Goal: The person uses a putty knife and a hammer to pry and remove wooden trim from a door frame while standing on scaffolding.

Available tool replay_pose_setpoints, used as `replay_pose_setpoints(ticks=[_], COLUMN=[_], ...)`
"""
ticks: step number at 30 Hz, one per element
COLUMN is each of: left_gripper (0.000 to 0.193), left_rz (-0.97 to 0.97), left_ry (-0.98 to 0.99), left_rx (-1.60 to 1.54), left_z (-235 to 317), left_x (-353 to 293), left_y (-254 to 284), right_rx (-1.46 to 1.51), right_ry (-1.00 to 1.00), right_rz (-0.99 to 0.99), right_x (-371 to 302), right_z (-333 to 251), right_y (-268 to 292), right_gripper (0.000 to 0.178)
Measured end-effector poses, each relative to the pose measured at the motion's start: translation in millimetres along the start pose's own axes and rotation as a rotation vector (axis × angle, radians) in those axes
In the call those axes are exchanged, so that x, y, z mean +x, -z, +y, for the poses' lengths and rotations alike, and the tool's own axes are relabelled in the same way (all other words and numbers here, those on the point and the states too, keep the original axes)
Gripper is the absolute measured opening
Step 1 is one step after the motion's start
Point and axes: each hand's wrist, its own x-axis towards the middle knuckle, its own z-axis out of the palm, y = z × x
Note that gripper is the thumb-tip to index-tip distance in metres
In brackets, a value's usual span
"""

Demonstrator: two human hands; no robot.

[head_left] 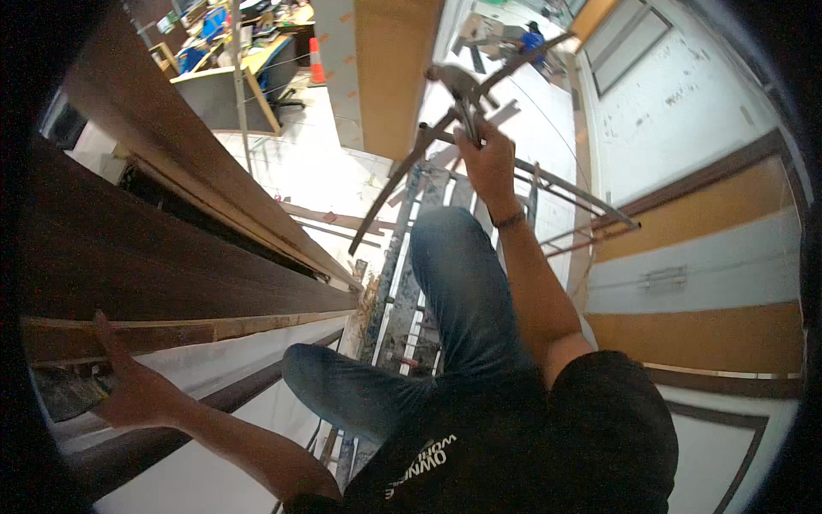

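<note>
My right hand (490, 161) is raised ahead of me, its fingers wrapped round the handle of a claw hammer (459, 83). The hammer's head points up and away from my body. At the far left, my left hand (137, 390) is at the lower edge of a dark brown wood panel (171, 265). Its thumb stretches up over a narrow wooden strip (184, 336), and its fingers sit below the strip, partly hidden. A dark gap shows beside those fingers.
I sit with bent legs on scaffolding (402, 295), above a pale floor (291, 167). Metal rails (591, 201) stand at right. A long dark bar (390, 193) crosses beyond my knee. Farther off are a desk (227, 94), an orange cone (316, 62) and a person in blue (532, 41).
</note>
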Motion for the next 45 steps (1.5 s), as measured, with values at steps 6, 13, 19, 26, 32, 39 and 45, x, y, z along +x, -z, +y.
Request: replay_pose_setpoints(ticks=[6,13,19,26,32,39,45], left_gripper=[0.079,0.082,0.077,0.063,0.057,0.050,0.044], left_rz=[0.006,-0.034,0.072,0.048,0.029,-0.040,-0.121], left_ry=[0.045,0.385,-0.100,0.546,0.167,0.015,0.008], left_rx=[-0.081,0.027,0.320,0.676,0.744,0.876,0.954], left_z=[23,24,-5,-21,-18,-6,1], left_x=[-1,0,-6,-9,-34,-63,-95], left_y=[0,4,1,20,30,29,19], right_rx=[-0.044,-0.218,-0.249,-0.082,-0.090,-0.184,-0.338], right_ry=[-0.046,0.038,-0.073,-0.105,-0.257,-0.292,-0.287], right_rz=[0.084,0.117,-0.130,-0.156,-0.329,-0.297,-0.317], right_x=[14,40,55,64,106,200,328], right_z=[-49,34,76,179,245,360,459], right_y=[61,65,20,-53,-102,-143,-140], right_gripper=[0.025,0.032,0.032,0.034,0.034,0.037,0.050])
